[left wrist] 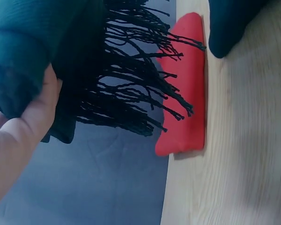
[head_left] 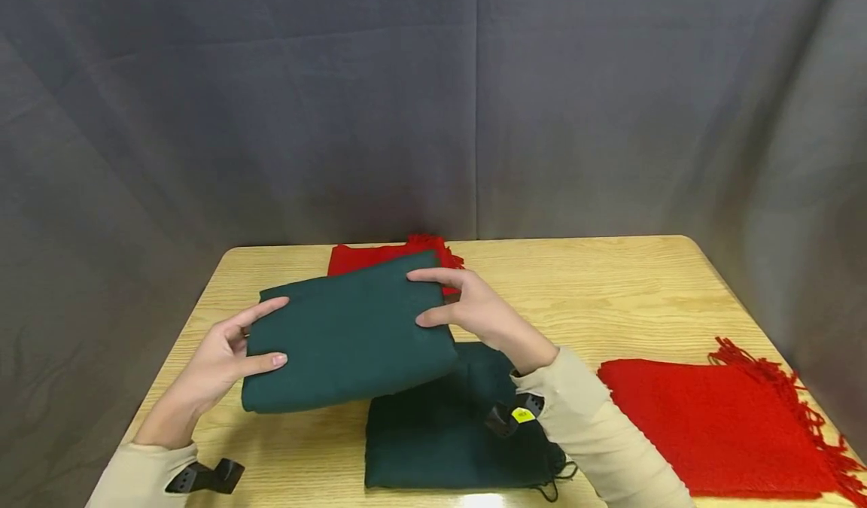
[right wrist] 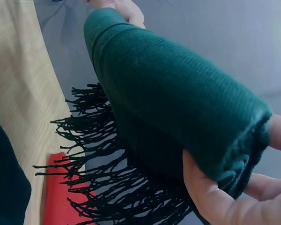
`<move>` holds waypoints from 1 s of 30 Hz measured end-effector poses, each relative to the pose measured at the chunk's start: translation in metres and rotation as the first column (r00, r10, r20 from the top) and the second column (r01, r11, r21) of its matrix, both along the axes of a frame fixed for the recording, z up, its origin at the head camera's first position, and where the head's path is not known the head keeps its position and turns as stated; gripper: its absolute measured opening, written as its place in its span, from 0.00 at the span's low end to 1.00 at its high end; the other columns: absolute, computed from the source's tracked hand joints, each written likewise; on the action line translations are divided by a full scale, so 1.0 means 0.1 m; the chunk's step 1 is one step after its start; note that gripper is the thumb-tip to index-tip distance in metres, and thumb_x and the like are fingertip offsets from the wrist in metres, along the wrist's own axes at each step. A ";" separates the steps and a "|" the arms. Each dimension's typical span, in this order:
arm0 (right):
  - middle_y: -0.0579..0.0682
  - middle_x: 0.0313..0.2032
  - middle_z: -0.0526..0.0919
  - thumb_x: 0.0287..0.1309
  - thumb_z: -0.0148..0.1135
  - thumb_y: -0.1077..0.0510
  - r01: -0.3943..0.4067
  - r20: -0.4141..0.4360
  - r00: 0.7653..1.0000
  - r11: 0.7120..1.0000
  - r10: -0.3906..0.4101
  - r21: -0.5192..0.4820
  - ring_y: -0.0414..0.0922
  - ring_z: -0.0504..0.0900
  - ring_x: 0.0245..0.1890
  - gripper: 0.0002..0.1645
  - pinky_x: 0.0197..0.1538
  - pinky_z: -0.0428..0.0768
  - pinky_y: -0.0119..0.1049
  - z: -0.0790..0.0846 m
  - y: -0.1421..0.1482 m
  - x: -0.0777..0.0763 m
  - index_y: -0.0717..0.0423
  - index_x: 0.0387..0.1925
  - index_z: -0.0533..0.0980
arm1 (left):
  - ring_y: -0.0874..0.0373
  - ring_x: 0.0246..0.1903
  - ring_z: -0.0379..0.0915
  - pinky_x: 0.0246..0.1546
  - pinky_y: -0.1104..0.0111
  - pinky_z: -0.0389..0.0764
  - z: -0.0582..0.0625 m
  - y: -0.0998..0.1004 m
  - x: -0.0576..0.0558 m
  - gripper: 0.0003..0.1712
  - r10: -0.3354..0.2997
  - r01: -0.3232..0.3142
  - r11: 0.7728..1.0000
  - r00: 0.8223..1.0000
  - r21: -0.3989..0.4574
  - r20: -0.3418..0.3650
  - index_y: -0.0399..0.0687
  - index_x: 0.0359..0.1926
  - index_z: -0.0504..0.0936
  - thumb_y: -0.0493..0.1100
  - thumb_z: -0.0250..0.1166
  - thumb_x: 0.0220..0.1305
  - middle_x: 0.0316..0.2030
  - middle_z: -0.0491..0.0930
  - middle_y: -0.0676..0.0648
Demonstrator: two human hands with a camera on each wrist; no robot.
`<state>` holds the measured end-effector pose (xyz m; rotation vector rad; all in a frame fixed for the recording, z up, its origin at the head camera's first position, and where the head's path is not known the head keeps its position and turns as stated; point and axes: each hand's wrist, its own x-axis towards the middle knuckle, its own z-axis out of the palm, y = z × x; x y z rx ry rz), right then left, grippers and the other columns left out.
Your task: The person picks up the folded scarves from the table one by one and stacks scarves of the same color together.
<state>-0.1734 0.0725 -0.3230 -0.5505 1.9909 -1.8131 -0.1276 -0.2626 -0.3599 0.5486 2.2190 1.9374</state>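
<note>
A folded dark green scarf [head_left: 352,335] is held up off the table between both hands, tilted with its right side higher in the head view. My left hand [head_left: 226,354] grips its left edge, thumb and a finger on the near face. At the opposite edge my right hand [head_left: 467,305] pinches the folded layers. Dark fringe [right wrist: 131,183] hangs from the underside of the scarf in the right wrist view; the left wrist view shows the fringe [left wrist: 131,70] too. Some fingers are hidden behind the cloth.
Below lies a second folded dark green scarf [head_left: 454,440] with loose strands. A folded red scarf [head_left: 711,425] with fringe lies at the front right; another red scarf [head_left: 369,258] sits at the back edge of the wooden table [head_left: 589,290]. Grey curtain [head_left: 433,117] hangs behind.
</note>
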 end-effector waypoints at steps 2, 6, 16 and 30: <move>0.58 0.53 0.72 0.48 0.63 0.69 -0.001 0.001 1.000 1.000 0.001 0.005 0.52 0.78 0.44 0.33 0.44 0.78 0.42 0.01 0.05 0.01 0.60 0.59 0.68 | 0.60 0.47 0.74 0.41 0.67 0.77 0.00 0.04 -0.01 0.40 -0.008 0.008 1.000 1.000 0.001 -0.006 0.37 0.65 0.59 0.24 0.62 0.51 0.51 0.73 0.55; 0.58 0.54 0.70 0.47 0.63 0.69 0.004 0.009 1.000 1.000 -0.004 0.014 0.53 0.78 0.43 0.34 0.42 0.79 0.44 0.01 0.14 0.03 0.59 0.59 0.68 | 0.60 0.47 0.74 0.42 0.68 0.77 0.01 0.10 -0.01 0.39 -0.026 0.026 1.000 0.999 0.005 -0.022 0.36 0.65 0.59 0.23 0.62 0.51 0.52 0.73 0.54; 0.60 0.53 0.70 0.49 0.60 0.70 -0.008 0.036 0.999 1.000 0.009 -0.016 0.54 0.79 0.42 0.33 0.41 0.79 0.47 0.04 0.34 0.10 0.60 0.60 0.66 | 0.62 0.09 0.48 0.18 0.76 0.68 0.02 0.26 -0.01 0.39 0.006 -0.009 1.000 0.994 -0.023 -0.108 0.34 0.62 0.63 0.23 0.64 0.47 0.31 0.74 0.58; 0.61 0.52 0.71 0.49 0.61 0.69 0.009 0.046 0.999 1.000 -0.009 0.003 0.53 0.79 0.42 0.36 0.41 0.79 0.46 0.00 0.58 0.20 0.60 0.62 0.63 | 0.59 0.49 0.73 0.44 0.67 0.76 -0.07 0.45 -0.02 0.40 -0.114 0.123 0.986 0.990 0.116 -0.079 0.31 0.63 0.59 0.22 0.63 0.48 0.53 0.73 0.52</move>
